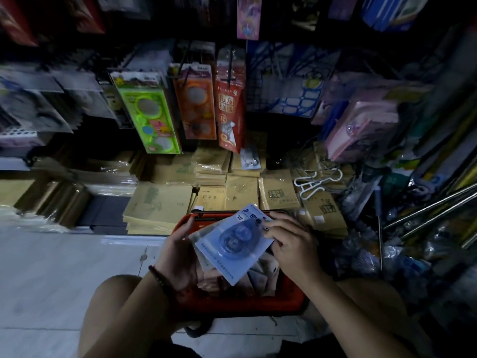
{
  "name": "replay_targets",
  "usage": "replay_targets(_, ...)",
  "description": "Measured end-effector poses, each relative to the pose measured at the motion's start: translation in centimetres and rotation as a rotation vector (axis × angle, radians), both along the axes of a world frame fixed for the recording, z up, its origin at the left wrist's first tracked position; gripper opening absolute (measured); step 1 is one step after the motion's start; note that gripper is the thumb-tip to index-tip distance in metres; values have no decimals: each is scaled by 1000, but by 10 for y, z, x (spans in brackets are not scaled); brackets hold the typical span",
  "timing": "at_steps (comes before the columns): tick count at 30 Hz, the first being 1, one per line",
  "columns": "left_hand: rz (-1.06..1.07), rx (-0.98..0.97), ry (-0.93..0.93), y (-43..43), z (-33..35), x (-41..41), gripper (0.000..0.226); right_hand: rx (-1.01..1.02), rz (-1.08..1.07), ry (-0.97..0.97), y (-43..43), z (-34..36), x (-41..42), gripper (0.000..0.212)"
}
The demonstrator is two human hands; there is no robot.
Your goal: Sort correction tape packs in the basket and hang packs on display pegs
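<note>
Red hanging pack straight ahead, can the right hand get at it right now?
Probably yes: nothing stands between the right hand and the red hanging pack, but that hand is pinching the blue correction tape pack.

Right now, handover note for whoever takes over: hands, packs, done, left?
Left hand: grips the left edge of the blue correction tape pack, held over the red basket.
Right hand: pinches the same pack's right edge.
Loose packs lie in the basket, which sits on the floor between the knees.
Display pegs ahead carry other goods; I see no correction tape there, though the light is dim.
Done: sorting under way.
Left: finish sorting, hang the packs.
</note>
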State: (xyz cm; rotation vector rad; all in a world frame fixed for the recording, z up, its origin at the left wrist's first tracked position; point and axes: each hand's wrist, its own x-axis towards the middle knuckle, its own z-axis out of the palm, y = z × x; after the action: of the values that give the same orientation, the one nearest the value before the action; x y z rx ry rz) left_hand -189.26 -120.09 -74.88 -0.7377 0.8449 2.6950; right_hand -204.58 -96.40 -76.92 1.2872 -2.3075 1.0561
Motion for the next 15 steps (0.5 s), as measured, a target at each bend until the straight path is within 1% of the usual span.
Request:
replay_targets(2, 0, -125, 60, 7, 15, -6, 87, -15, -14, 43, -2, 14, -6, 30)
replay_targets(3, -3, -209, 83, 12, 22, -11, 83, -27, -29, 55, -4, 20, -9, 31)
replay_targets(5, 23, -288, 137, 22, 36, -21, 58, -33, -70, 53, -6, 30, -13, 34)
replay_targets(6, 35, -309, 165, 27, 44, -24, 51, -25, -86, 41, -6, 35, -15, 39)
replay_targets(8, 35, -355, 239, 36, 55, -28, 54, -1, -90, 17, -7, 46, -15, 51)
replay_targets(10, 75, -391, 277, 46, 67, -28, 55, 18, -70, -39, -5, 57, -10, 55)
replay_targets(13, 147, -494, 311, 53, 71, -28, 56, -2, -56, -226, 0, 69, 2, 54)
replay_targets(15, 198, -510, 290, 55, 72, -29, 57, -42, -48, -337, 4, 79, 11, 50)
